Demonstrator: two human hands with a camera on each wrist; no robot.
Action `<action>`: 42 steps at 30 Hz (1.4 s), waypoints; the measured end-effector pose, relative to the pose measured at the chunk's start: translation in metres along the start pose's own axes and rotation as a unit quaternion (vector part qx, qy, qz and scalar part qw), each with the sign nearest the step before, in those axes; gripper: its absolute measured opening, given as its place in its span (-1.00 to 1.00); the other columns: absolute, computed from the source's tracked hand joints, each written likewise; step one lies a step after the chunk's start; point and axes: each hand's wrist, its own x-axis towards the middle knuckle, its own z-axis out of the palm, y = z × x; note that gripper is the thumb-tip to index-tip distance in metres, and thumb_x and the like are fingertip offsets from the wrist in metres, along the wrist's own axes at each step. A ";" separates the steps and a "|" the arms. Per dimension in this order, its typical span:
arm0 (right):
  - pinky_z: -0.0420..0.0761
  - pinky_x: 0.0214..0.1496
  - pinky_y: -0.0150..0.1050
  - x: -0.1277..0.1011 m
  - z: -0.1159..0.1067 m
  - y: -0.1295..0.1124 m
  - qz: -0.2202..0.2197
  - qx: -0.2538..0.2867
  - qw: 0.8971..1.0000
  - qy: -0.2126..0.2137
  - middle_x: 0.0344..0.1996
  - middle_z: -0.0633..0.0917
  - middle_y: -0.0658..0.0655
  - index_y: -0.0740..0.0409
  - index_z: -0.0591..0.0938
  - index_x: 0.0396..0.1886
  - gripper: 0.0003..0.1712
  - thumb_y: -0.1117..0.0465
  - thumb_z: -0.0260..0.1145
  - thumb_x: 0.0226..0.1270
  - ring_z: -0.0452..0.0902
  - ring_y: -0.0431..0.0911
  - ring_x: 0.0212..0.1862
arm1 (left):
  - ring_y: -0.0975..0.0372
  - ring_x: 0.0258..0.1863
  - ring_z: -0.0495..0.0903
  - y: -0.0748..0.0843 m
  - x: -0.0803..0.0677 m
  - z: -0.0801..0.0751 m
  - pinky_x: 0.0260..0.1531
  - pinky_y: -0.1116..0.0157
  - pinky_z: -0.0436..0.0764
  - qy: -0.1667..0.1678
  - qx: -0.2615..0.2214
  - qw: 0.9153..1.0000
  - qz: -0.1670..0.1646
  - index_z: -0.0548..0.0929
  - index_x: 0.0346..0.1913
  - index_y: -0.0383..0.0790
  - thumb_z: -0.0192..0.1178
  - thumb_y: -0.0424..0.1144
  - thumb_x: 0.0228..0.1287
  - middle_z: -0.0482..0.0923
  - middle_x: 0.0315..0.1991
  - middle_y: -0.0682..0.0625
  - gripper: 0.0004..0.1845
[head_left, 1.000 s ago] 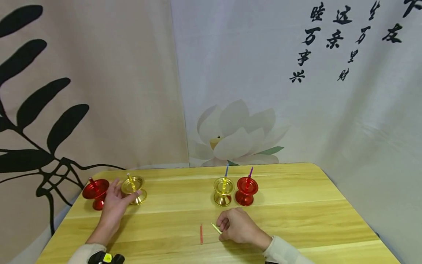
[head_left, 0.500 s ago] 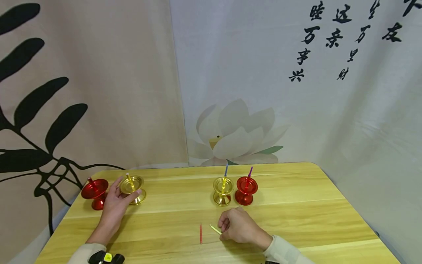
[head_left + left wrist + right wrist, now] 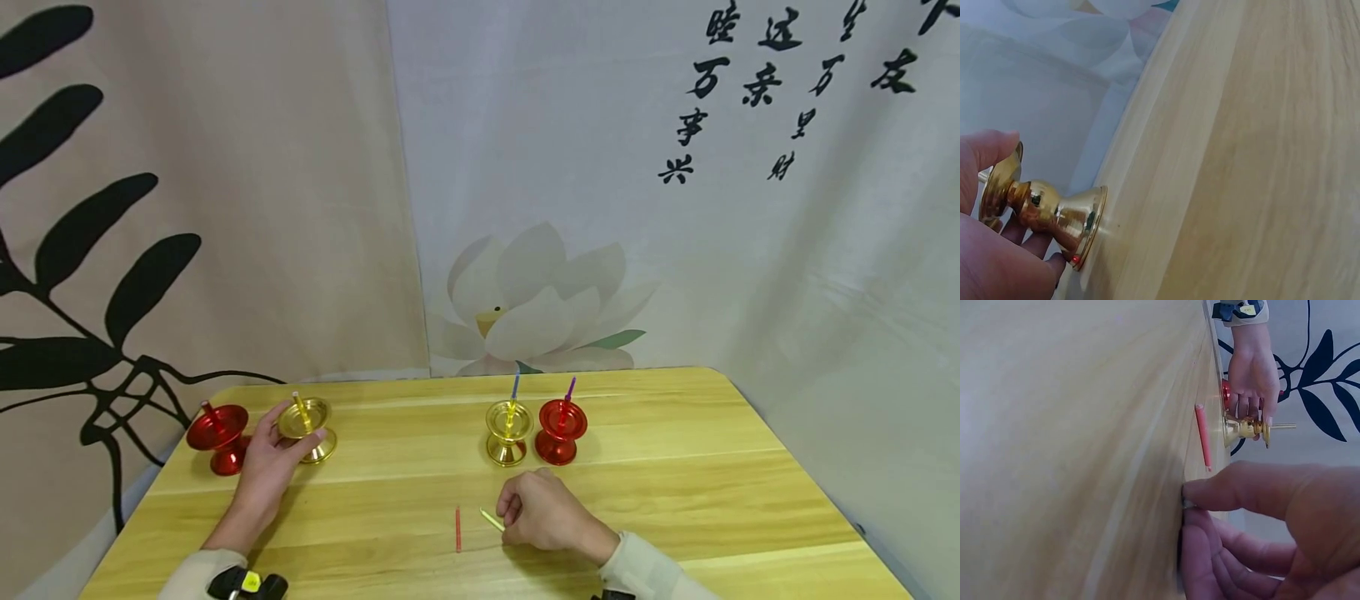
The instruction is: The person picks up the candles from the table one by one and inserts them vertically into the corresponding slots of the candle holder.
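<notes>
Head view: gold candle holder (image 3: 307, 427) stands at the left rear of the counter (image 3: 675, 483), a yellow candle (image 3: 299, 407) leaning in its cup. Left hand (image 3: 266, 462) has its grip curled round the holder's stem, thumb at the rim. Just left of it stands a red holder (image 3: 217, 436) with a red candle. Right hand (image 3: 542, 510) rests on the counter near the front, grip pinching a pale yellow candle (image 3: 492, 520) by one end. A loose red candle (image 3: 457, 529) lies just left of that. Behind stand a second gold holder (image 3: 509, 432) and a second red holder (image 3: 561, 431), side by side.
</notes>
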 end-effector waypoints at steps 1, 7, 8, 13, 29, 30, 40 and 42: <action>0.60 -0.23 -0.36 0.000 0.000 0.000 0.000 0.001 1.000 0.001 -0.59 0.65 -0.30 0.01 0.72 -0.44 -0.63 0.47 0.70 -0.10 0.52 -0.42 -0.49 | -0.14 0.67 0.15 0.000 0.000 0.001 0.52 0.28 0.35 -0.002 0.002 1.000 0.000 -0.21 0.82 -0.18 0.37 -0.28 0.60 0.04 0.72 -0.40 0.08; 0.58 -0.28 -0.38 0.001 0.001 0.000 -0.001 0.008 1.000 0.000 -0.60 0.64 -0.30 0.02 0.72 -0.44 -0.64 0.49 0.65 -0.14 0.50 -0.42 -0.51 | -0.16 0.64 0.19 0.004 -0.005 0.009 0.22 0.52 0.44 -0.010 0.000 1.000 0.005 -0.16 0.81 -0.22 0.37 -0.29 0.59 0.10 0.68 -0.42 0.05; 0.57 -0.28 -0.38 0.001 0.001 0.000 0.000 0.010 1.000 -0.001 -0.60 0.64 -0.30 0.02 0.72 -0.44 -0.64 0.49 0.65 -0.15 0.51 -0.42 -0.51 | -0.16 0.63 0.21 0.004 -0.006 0.010 0.16 0.56 0.44 -0.012 -0.001 1.000 0.007 -0.16 0.81 -0.22 0.37 -0.30 0.60 0.11 0.68 -0.42 0.04; 0.56 -0.28 -0.36 0.001 0.001 0.001 0.006 0.024 1.000 -0.008 -0.60 0.65 -0.28 0.02 0.72 -0.44 -0.64 0.50 0.64 -0.14 0.52 -0.39 -0.51 | -0.17 0.60 0.24 0.004 -0.007 0.018 0.01 0.67 0.41 -0.023 -0.009 1.000 0.013 -0.15 0.81 -0.24 0.36 -0.30 0.60 0.13 0.66 -0.45 0.04; 0.58 -0.24 -0.35 0.004 0.003 0.005 0.011 0.073 0.997 -0.005 -0.55 0.69 -0.20 0.07 0.79 -0.40 -0.69 0.49 0.64 -0.10 0.58 -0.33 -0.44 | -0.17 0.54 0.37 0.008 -0.020 0.054 0.06 0.59 0.52 -0.076 -0.007 0.996 0.036 0.02 0.76 -0.27 0.41 -0.35 0.54 0.28 0.59 -0.39 -0.04; 0.57 -0.24 -0.35 0.004 0.003 0.005 0.010 0.076 0.997 -0.003 -0.54 0.69 -0.20 0.07 0.79 -0.40 -0.70 0.49 0.62 -0.09 0.58 -0.33 -0.44 | -0.18 0.53 0.38 0.008 -0.020 0.057 0.06 0.58 0.52 -0.079 -0.003 0.996 0.039 0.03 0.75 -0.27 0.43 -0.34 0.53 0.29 0.59 -0.39 -0.04; 0.65 -0.28 -0.37 0.011 0.002 0.000 -0.008 0.106 0.993 0.050 -0.48 0.70 -0.16 0.19 0.78 -0.34 -0.76 0.53 0.47 -0.02 0.61 -0.30 -0.39 | -0.17 0.44 0.50 0.011 -0.027 0.083 0.04 0.45 0.61 -0.104 -0.001 0.993 0.047 0.10 0.74 -0.26 0.43 -0.37 0.52 0.38 0.55 -0.40 -0.07; 0.65 -0.29 -0.37 0.011 0.002 -0.003 -0.011 0.108 0.992 0.062 -0.48 0.71 -0.16 0.23 0.77 -0.33 -0.76 0.54 0.46 -0.02 0.61 -0.30 -0.39 | -0.16 0.42 0.52 0.012 -0.028 0.089 0.03 0.42 0.63 -0.108 -0.002 0.993 0.049 0.11 0.74 -0.26 0.43 -0.36 0.51 0.39 0.54 -0.39 -0.08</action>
